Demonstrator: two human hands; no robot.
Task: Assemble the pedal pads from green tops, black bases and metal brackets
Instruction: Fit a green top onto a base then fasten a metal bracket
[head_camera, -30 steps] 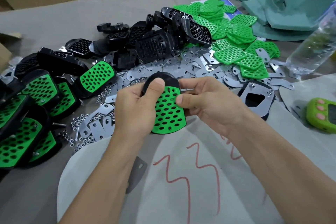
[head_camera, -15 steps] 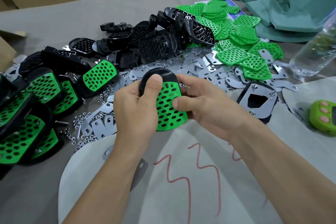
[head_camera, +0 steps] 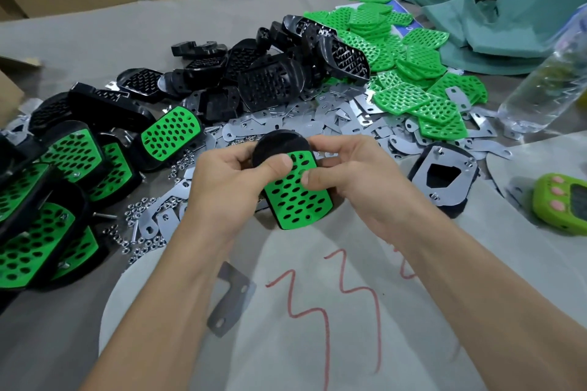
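perforated green top [head_camera: 297, 197] on black base [head_camera: 279, 144]

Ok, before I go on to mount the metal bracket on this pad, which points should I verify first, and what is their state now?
1. Grip on the pad: the left hand grips the black base and the right hand pinches the green top: ok.
2. Green top fully seated in the base: the hands cover part of its edges: cannot tell.
3. Metal bracket ready: one lies on the cloth beside the left forearm: ok.
4. Nuts at hand: a scatter lies left of the hands: ok.
5. Underside holes of the base free: hidden from this view: cannot tell.
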